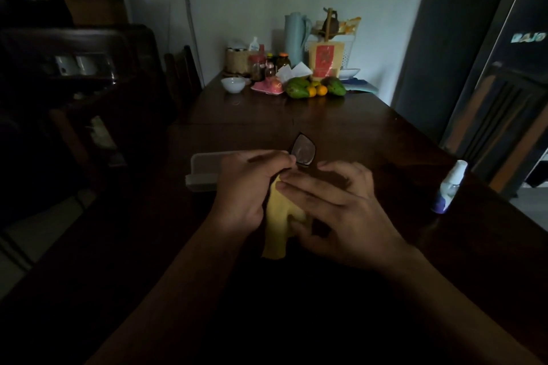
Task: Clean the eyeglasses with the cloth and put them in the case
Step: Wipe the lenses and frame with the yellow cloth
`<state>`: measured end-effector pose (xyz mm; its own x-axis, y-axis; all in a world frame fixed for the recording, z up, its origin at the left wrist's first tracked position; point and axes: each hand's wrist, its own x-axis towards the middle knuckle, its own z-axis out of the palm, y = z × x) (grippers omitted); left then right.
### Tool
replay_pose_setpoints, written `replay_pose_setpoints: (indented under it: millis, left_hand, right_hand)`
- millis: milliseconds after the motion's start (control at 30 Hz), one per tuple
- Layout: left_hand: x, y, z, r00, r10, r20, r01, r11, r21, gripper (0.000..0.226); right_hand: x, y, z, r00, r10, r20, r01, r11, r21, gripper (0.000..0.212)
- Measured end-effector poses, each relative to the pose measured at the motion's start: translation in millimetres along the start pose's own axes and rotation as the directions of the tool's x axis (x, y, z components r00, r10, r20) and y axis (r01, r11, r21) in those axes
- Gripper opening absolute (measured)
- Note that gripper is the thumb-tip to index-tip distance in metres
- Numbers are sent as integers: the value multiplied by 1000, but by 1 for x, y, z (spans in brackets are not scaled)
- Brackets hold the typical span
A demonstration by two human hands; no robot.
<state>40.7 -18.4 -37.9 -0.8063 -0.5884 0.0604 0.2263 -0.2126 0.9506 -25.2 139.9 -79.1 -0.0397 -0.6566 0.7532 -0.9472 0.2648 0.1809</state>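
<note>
Head view is dark, so I look hard. Closest to me, the yellow cloth (pixel 277 228) hangs down between the two hands, above the brown table (pixel 370 133). The right hand (pixel 344 210) lays long fingers on top of the cloth with the thumb under it, so I think it pinches the cloth. The left hand (pixel 246 186) is curled round the eyeglasses (pixel 303 152). Only one side of them pokes out past its fingers, up in the air.

I think the wiping is going on now. To do it well, I would hold the rim, not the glass. I would rub softly, front and back, and not bend the thin arms.

Just behind the left hand sits the pale case (pixel 204 165), open on the table. The hand hides part of it. It is near, so the last step looks easy.

Off to the right, near the table edge, stands a small spray bottle (pixel 449 189). An elbow could knock it.

Far away at the wall end are a white bowl (pixel 233 84), some fruit (pixel 314 88) and a tall jug (pixel 296 35). They are well apart from the hands and block nothing.
</note>
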Motion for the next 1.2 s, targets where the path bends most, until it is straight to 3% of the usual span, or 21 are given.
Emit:
replay_pose_setpoints:
  millis: [133,367,567,833,1033,1200]
  left_hand:
    - [-1,1,0,1000,3,9,-3,1000,3,6]
    - [-1,2,-5,997,-40,67,34,995,89,9]
    - [1,-1,-4,995,93,24,-96,983,160,12]
    - [2,-1,-3,992,119,30,-122,978,167,12]
    - [3,-3,-4,993,112,33,-115,987,113,10]
    - [4,1,-6,998,56,13,-56,996,62,8]
  right_hand:
    - [1,-5,4,996,-85,-7,85,996,1,42]
    - [-7,15,-2,998,-56,-34,54,996,-67,29]
    - [-2,6,-3,994,-47,-102,40,997,-69,27]
    - [-6,11,-3,983,-150,-109,137,984,-115,28]
    - [-2,4,1,987,-10,-162,-11,992,-126,34]
    - [2,-8,5,996,7,-94,-15,996,-88,46]
